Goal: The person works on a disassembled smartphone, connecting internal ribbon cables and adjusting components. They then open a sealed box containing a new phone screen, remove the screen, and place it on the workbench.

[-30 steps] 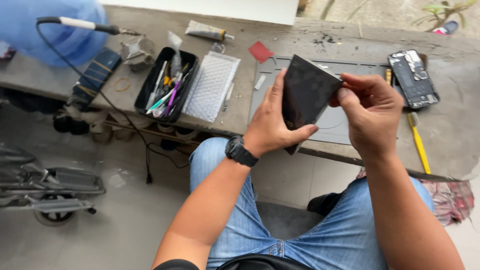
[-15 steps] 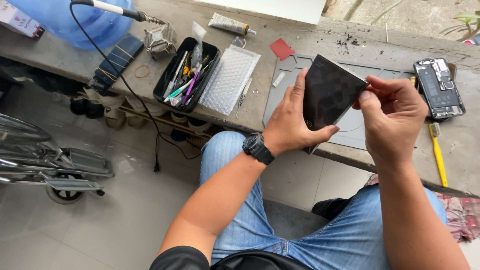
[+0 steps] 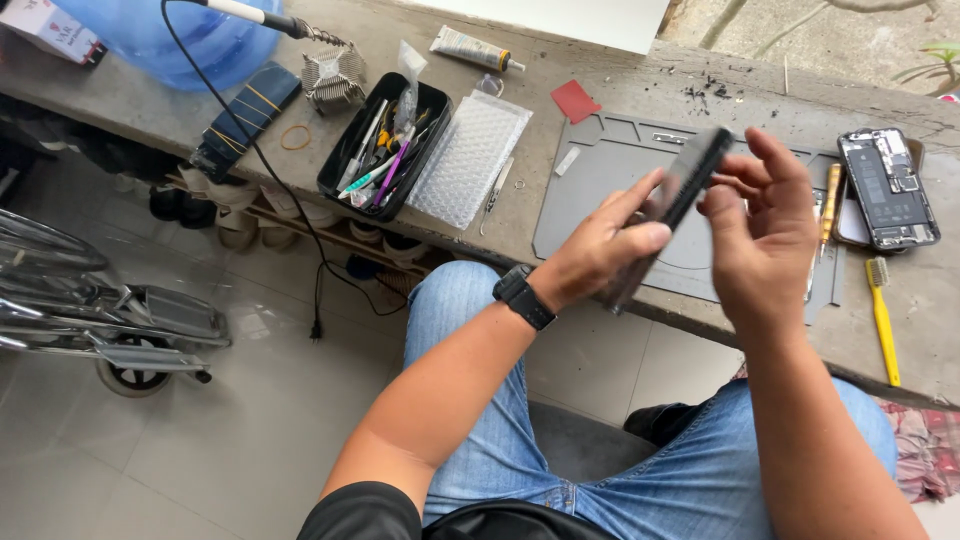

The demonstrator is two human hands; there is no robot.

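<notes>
1. Two bare hands meet over the grey concrete workbench (image 3: 150, 95), and between them is a thin black rectangular screen panel (image 3: 672, 200), turned nearly edge-on to the camera and tilted, its upper end towards the bench.
2. Left hand (image 3: 600, 250), with a black wristwatch (image 3: 523, 297) on its wrist, is closed on the panel's lower part: the thumb presses one face and the fingers lie stretched along the other.
3. Right hand (image 3: 762, 235) touches the panel's upper end with its fingertips; its fingers are loosely spread and curled, not clamped tight.
4. Below the hands lies a grey silicone work mat (image 3: 600, 190) with moulded compartments along its far edge.
5. Just left of the mat lies a clear bubble-wrap pouch (image 3: 467, 158), rectangular and flat, with metal tweezers (image 3: 494, 192) at its right edge.
6. Beside the pouch stands a black oblong plastic tray (image 3: 345, 160) filled with coloured hand tools and a small clear plastic bag.
7. Near the bench's far edge lies a white glue tube (image 3: 470, 48) with a dark printed label, and to its right a small red square card (image 3: 576, 101).
8. At the far left corner, a white carton with red print (image 3: 48, 28) sits beside a blue translucent water jug (image 3: 150, 35).
9. Well to the right, an opened phone body (image 3: 887, 188) lies with its insides showing, next to a yellow-handled brush (image 3: 883, 320).
</notes>
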